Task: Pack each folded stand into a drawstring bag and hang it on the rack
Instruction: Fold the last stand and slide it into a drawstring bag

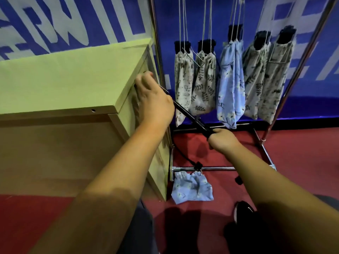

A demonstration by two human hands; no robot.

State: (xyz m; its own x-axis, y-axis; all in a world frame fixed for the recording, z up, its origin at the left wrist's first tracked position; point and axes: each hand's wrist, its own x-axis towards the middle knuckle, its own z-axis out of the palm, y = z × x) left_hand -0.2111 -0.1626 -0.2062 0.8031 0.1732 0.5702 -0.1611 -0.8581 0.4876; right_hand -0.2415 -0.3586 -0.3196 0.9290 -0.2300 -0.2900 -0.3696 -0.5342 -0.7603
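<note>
**A:** Where is the stand (190, 117) held, and why so?

**B:** It is gripped at its near end by the right hand (222, 141), with the fingers curled round it. It is slanted up and to the left, towards the cabinet (64, 79). It is probably held out like this so that it can be fed lengthwise into a bag.

**A:** Is its far end pinched by the left hand (155, 102)?

**B:** That cannot be told. Only the back of that hand is seen, with the fingers reaching to the cabinet's right side. The stand's thin tip is hidden behind it.

**A:** And the bag?

**B:** A blue bag (192, 188) is left crumpled on the floor (293, 153), touching the near bottom rail of the rack (211, 168), with its gathered mouth at the rail. It is judged to be meant for this stand. A black cord (180, 153) is let hang from the stand down to that rail.

**A:** How much is done?

**B:** Five hung bags (230, 85) are seen on the rack, with a dark stand top showing from each. They are hung by their strings and so kept off the floor. One stand, at least, is not yet packed.
</note>
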